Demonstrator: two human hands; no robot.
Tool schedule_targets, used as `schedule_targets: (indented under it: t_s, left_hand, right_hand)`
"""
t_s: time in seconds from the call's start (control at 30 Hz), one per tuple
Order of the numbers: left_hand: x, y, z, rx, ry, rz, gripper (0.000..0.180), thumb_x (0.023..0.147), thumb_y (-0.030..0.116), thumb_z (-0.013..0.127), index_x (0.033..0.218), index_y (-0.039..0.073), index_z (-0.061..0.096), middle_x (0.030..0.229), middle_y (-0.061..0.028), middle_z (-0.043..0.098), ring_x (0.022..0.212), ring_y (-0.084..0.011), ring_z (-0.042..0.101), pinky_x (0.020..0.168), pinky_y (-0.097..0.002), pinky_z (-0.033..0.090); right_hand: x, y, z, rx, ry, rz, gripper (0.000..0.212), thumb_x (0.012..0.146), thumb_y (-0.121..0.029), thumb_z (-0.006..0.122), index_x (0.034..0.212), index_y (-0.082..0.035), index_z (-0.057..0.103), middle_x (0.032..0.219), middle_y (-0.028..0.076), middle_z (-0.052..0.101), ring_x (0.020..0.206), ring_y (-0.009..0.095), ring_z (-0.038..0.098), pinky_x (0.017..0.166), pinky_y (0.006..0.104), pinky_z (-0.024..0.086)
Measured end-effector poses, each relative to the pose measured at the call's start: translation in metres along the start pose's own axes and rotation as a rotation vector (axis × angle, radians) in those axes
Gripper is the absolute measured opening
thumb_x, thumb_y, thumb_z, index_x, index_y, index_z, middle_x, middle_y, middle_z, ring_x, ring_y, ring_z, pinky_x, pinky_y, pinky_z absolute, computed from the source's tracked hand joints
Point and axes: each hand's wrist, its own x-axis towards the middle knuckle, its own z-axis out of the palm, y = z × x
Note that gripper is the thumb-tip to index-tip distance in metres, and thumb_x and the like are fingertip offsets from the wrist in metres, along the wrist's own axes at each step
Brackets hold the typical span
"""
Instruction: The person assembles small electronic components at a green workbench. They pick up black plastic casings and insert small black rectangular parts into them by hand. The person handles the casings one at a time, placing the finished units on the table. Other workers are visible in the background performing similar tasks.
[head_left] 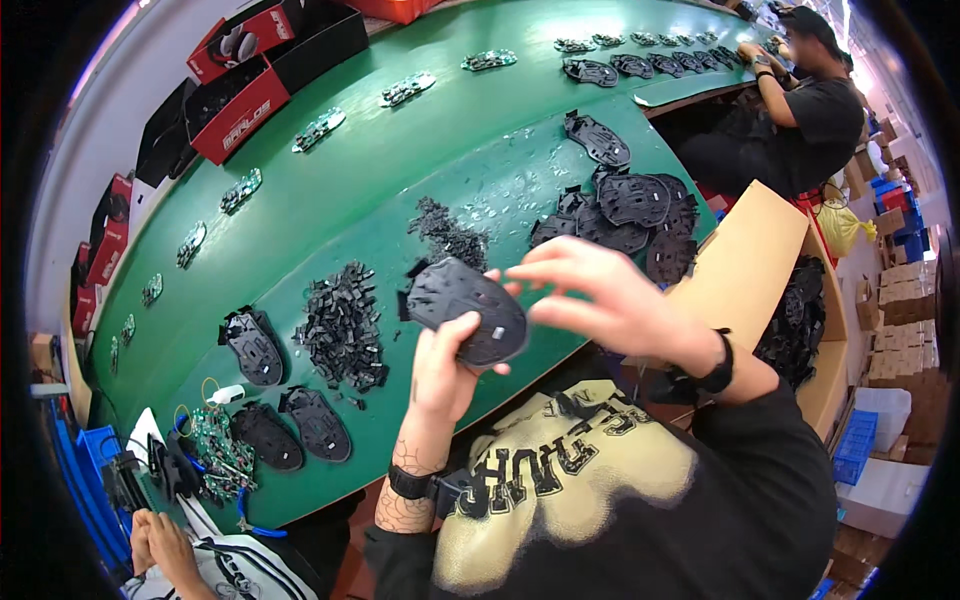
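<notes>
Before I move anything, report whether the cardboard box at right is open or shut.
Open: the cardboard box has a flap spread outward, and black parts show inside.

I hold a black plastic mouse bottom shell in my left hand, my thumb lying across its near side and my fingers reaching underneath. It is a broad, rounded oval, matt and dark, with shallow moulded details and small raised points on the face turned up toward me. A little pale rectangle shows near its lower right end, and a small dark piece juts out at its left edge. The shell is lifted above the green table, long axis slanting from upper left to lower right. My right hand is close by its right side, fingers spread; whether they touch it I can't tell.
</notes>
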Motion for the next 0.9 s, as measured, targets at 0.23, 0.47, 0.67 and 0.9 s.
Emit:
schedule_targets:
  t_s: [0.23, 0.47, 0.67, 0.9]
  left_hand:
    - [-0.078, 0.0, -0.051, -0.06, 0.432, 0.409, 0.042, 0.083, 0.011, 0.057, 0.122, -0.003, 0.049, 0.103, -0.0111, 0.06, 0.086, -0.0191, 0.06, 0.074, -0.0325, 0.052]
    - [-0.148, 0.0, -0.071, -0.025, 0.602, 0.643, 0.036, 0.086, 0.01, 0.051, 0.119, -0.001, 0.049, 0.102, -0.0102, 0.06, 0.09, -0.0207, 0.059, 0.08, -0.0336, 0.05]
    - [-0.151, -0.016, -0.08, -0.224, 0.647, 0.686, 0.033, 0.087, 0.015, 0.05, 0.117, 0.0, 0.051, 0.103, -0.0096, 0.062, 0.091, -0.022, 0.061, 0.081, -0.0366, 0.05]
    - [-0.135, 0.0, -0.077, 0.168, 0.611, 0.558, 0.032, 0.088, 0.006, 0.054, 0.119, -0.004, 0.051, 0.112, -0.0129, 0.061, 0.096, -0.0196, 0.061, 0.088, -0.0346, 0.049]
  right_hand:
    - [-0.058, 0.118, -0.046, -0.818, 0.869, 0.297, 0.052, 0.092, -0.035, 0.055, 0.133, -0.003, 0.048, 0.134, 0.019, 0.047, 0.126, 0.037, 0.04, 0.107, 0.0439, 0.028]
    - [-0.064, 0.177, -0.028, -0.982, 0.85, 0.304, 0.054, 0.097, -0.039, 0.048, 0.14, -0.008, 0.042, 0.144, 0.015, 0.041, 0.138, 0.041, 0.024, 0.113, 0.0475, 0.018]
    - [-0.039, 0.183, -0.043, -0.798, 0.831, 0.183, 0.052, 0.098, -0.038, 0.047, 0.14, -0.008, 0.042, 0.143, 0.014, 0.043, 0.139, 0.039, 0.025, 0.113, 0.0469, 0.016]
    - [0.041, 0.072, -0.003, -0.407, 0.728, -0.138, 0.014, 0.088, -0.007, 0.062, 0.099, -0.002, 0.07, 0.092, 0.009, 0.069, 0.088, 0.022, 0.062, 0.081, 0.032, 0.047]
